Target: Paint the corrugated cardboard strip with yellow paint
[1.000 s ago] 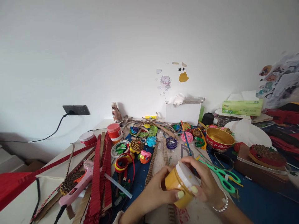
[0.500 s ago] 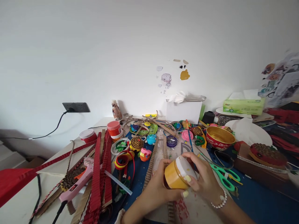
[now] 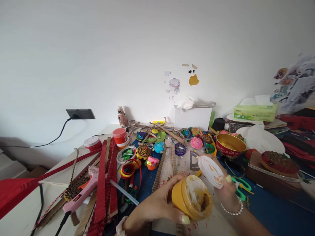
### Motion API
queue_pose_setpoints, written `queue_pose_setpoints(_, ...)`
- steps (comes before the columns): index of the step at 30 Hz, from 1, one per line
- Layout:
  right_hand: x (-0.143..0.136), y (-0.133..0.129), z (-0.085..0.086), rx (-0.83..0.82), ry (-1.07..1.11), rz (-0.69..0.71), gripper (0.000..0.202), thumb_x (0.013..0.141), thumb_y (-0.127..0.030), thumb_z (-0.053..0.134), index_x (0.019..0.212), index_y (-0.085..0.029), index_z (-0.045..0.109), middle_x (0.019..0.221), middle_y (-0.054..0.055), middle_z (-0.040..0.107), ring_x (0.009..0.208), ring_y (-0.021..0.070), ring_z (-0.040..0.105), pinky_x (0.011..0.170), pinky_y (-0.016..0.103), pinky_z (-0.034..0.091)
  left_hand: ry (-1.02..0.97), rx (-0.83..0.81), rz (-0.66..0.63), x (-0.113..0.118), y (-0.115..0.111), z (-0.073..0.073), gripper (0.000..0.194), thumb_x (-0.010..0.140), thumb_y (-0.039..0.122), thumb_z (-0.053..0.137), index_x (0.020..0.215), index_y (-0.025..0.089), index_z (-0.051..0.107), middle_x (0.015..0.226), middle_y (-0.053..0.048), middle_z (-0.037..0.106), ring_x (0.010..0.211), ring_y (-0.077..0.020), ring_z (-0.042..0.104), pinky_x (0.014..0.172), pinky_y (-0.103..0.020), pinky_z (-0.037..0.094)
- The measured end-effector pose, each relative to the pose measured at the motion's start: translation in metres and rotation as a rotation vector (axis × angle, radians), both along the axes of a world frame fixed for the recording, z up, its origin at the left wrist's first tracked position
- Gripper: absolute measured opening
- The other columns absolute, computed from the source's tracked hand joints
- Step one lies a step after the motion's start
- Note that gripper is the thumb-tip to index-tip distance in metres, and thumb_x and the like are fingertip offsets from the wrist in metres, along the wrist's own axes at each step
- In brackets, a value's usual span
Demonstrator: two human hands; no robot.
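My left hand (image 3: pixel 158 201) is wrapped round a paint jar (image 3: pixel 180 198) with yellow paint in it. The jar is uncovered and tilted towards the right, its mouth smeared with white and yellow. Pinched in my right hand (image 3: pixel 225 193) is the white lid (image 3: pixel 209 170), its underside streaked with orange-yellow paint and turned to face the jar. Lid and jar are apart. Beneath them lies a paint-stained white board (image 3: pixel 167 173). Green-handled scissors (image 3: pixel 242 190) lie just beyond my right hand, partly hidden by it.
On the left are a pink hot glue gun (image 3: pixel 83 193) and red corrugated strips (image 3: pixel 102 183). Several coiled paper pieces, such as a yellow-brown one (image 3: pixel 143 152), cover the middle. A red and gold bowl (image 3: pixel 231 149) stands right, near a white box (image 3: pixel 192 118) at the wall.
The lid has come off the jar and moved right in my right hand. My left hand has tipped the jar to the right, showing its open mouth.
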State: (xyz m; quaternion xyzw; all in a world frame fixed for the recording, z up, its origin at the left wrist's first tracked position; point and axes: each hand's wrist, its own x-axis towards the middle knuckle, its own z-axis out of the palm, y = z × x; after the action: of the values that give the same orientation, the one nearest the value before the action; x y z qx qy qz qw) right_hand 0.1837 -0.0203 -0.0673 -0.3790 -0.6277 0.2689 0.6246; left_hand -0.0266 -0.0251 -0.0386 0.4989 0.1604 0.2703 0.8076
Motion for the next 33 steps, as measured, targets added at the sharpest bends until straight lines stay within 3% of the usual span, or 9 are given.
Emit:
queue_pose_setpoints(3,0.0,0.003,-0.01,-0.035,0.042,-0.021,0.074,0.08,-0.071,0.015,0.118,-0.019,0.053,0.104,0.015,0.063,0.096,0.0312,0.062,0.081,0.046,0.051,-0.045,0.034,0.0,0.0,0.0,0.003,0.065,0.053,0.013,0.083,0.109,0.022,0.053,0.107,0.0,0.06,0.101,-0.0167,0.057,0.088,-0.028,0.04)
queue_pose_setpoints(7,0.0,0.004,-0.014,-0.04,0.078,-0.074,0.073,0.084,-0.066,0.008,0.126,-0.021,0.047,0.102,0.015,0.065,0.091,0.0298,0.064,0.074,0.045,0.053,-0.074,0.029,0.015,0.001,0.0,0.004,0.068,0.053,0.013,0.082,0.113,0.024,0.052,0.109,0.0,0.061,0.102,-0.0171,0.058,0.088,-0.028,0.041)
queue_pose_setpoints(10,0.0,0.004,-0.007,-0.022,0.078,-0.119,0.064,0.085,-0.065,0.023,0.127,-0.023,0.045,0.107,0.014,0.062,0.096,0.0288,0.063,0.075,0.042,0.053,-0.084,0.009,0.071,-0.001,0.001,0.006,0.066,0.054,0.019,0.083,0.114,0.024,0.056,0.106,-0.002,0.065,0.099,-0.0202,0.061,0.09,-0.032,0.041)
queue_pose_setpoints(14,0.001,0.006,0.008,0.024,0.073,-0.23,0.057,0.081,-0.06,0.045,0.126,-0.025,0.041,0.118,0.012,0.054,0.102,0.0262,0.058,0.079,0.036,0.051,-0.085,0.011,0.349,-0.004,0.004,0.009,0.063,0.053,0.032,0.084,0.111,0.021,0.063,0.105,-0.007,0.07,0.104,-0.0291,0.061,0.093,-0.037,0.042)
queue_pose_setpoints(18,0.006,0.012,0.014,0.04,0.028,-0.351,0.058,0.081,-0.057,0.047,0.126,-0.025,0.032,0.107,0.011,0.054,0.087,0.0219,0.06,0.068,0.033,0.051,-0.072,0.039,0.662,-0.006,0.011,0.01,0.058,0.053,0.037,0.083,0.105,0.017,0.067,0.11,-0.011,0.07,0.109,-0.034,0.058,0.094,-0.041,0.043)
queue_pose_setpoints(23,0.01,0.012,0.021,-0.038,-0.203,-0.416,0.065,0.066,-0.046,0.07,0.118,-0.02,0.04,0.078,0.004,0.058,0.064,0.0202,0.058,0.054,0.03,0.045,0.003,0.051,0.78,-0.003,0.016,0.011,0.055,0.053,0.029,0.084,0.104,0.015,0.067,0.109,-0.011,0.072,0.106,-0.0316,0.062,0.094,-0.04,0.045)
queue_pose_setpoints(26,0.007,0.011,0.028,-0.078,-0.36,-0.414,0.068,0.06,-0.042,0.075,0.116,-0.019,0.043,0.076,0.003,0.059,0.065,0.0218,0.058,0.061,0.035,0.045,0.009,0.053,0.781,-0.003,0.017,0.012,0.051,0.053,0.027,0.084,0.1,0.016,0.068,0.107,-0.01,0.073,0.105,-0.03,0.062,0.094,-0.038,0.046)
queue_pose_setpoints(33,0.01,0.006,0.033,-0.208,-0.631,-0.186,0.059,0.069,-0.041,0.067,0.117,-0.02,0.04,0.089,0.006,0.065,0.083,0.0227,0.063,0.076,0.036,0.047,-0.013,0.072,0.815,-0.011,0.022,0.007,0.039,0.055,0.032,0.083,0.089,0.016,0.072,0.099,-0.008,0.075,0.102,-0.0275,0.063,0.09,-0.033,0.046)
